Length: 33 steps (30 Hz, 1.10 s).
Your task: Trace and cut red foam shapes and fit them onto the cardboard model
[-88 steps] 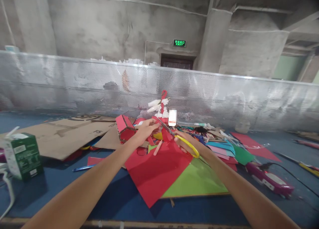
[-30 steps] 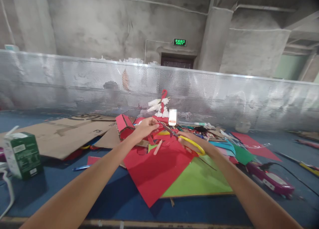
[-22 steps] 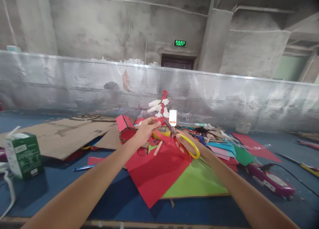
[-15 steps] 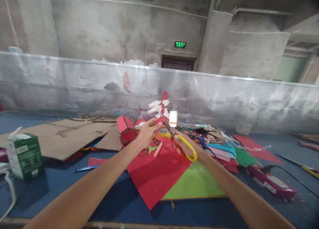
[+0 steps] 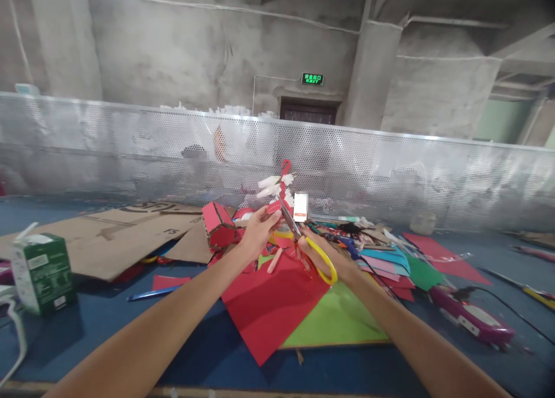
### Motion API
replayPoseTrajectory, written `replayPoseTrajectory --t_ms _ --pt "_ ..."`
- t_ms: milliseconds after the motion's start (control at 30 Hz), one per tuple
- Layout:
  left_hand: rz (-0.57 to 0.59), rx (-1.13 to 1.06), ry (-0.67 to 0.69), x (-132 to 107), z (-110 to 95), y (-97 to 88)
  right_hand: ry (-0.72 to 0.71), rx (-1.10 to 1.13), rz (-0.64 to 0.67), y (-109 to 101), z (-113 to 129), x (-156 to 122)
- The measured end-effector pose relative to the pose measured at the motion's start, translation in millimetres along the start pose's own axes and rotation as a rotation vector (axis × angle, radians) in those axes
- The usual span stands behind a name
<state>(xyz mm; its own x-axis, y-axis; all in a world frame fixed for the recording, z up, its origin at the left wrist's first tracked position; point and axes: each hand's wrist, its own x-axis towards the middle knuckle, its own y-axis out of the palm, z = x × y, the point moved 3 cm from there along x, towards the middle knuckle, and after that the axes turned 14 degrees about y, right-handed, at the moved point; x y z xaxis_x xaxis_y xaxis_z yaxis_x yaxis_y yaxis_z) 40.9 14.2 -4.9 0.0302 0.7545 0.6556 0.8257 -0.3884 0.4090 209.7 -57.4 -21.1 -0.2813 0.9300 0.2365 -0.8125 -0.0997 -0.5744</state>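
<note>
My left hand (image 5: 259, 231) pinches a small piece of red paper (image 5: 274, 206) between thumb and fingers. In my right hand (image 5: 319, 245) is a pair of scissors (image 5: 293, 223) with yellow and red handles. Their blades point up and away and meet the red piece beside my left fingertips. Below both hands a large red sheet (image 5: 273, 305) lies over a lime-green board (image 5: 342, 320). A narrow pink strip (image 5: 274, 260) rests on the red sheet. Behind my hands stands a red stem with white flowers (image 5: 284, 184).
Left are a red cardboard box (image 5: 218, 224), flat brown cardboard (image 5: 113, 236), a blue pen (image 5: 154, 294) and a green carton (image 5: 43, 274). On the right lie coloured sheets (image 5: 388, 259) and a purple device with a cable (image 5: 472, 320). A perforated metal screen (image 5: 368, 161) runs across the back.
The scissors and my right hand have shifted slightly left, and the handles have come a little closer together. My left hand still pinches the red paper in nearly the same spot.
</note>
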Motion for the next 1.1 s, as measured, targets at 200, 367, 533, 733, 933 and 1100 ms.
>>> replayPoseTrajectory --t_ms 200,367,533,733,933,1100 --pt "-0.100 -0.033 -0.057 1.1 0.0 -2.8 -0.014 -0.034 0.021 1.1 1.4 -2.0" --pt "-0.114 0.052 -0.079 0.6 0.1 -6.5 0.001 -0.042 0.048 -1.8 5.3 -6.4" --pt "-0.054 0.205 -0.078 0.8 -3.9 -6.5 -0.053 -0.088 0.062 -7.8 10.7 -10.4" --pt "0.011 0.263 -0.064 3.3 -7.1 -7.5 -0.033 -0.067 0.067 -11.4 11.0 -13.4" --pt "0.041 0.299 -0.068 3.0 -8.6 -5.8 -0.162 -0.177 -0.013 -14.5 18.1 -11.9" --pt "0.068 0.287 -0.083 1.3 -7.2 -4.5 -0.084 -0.141 0.025 -14.6 11.7 -9.6"
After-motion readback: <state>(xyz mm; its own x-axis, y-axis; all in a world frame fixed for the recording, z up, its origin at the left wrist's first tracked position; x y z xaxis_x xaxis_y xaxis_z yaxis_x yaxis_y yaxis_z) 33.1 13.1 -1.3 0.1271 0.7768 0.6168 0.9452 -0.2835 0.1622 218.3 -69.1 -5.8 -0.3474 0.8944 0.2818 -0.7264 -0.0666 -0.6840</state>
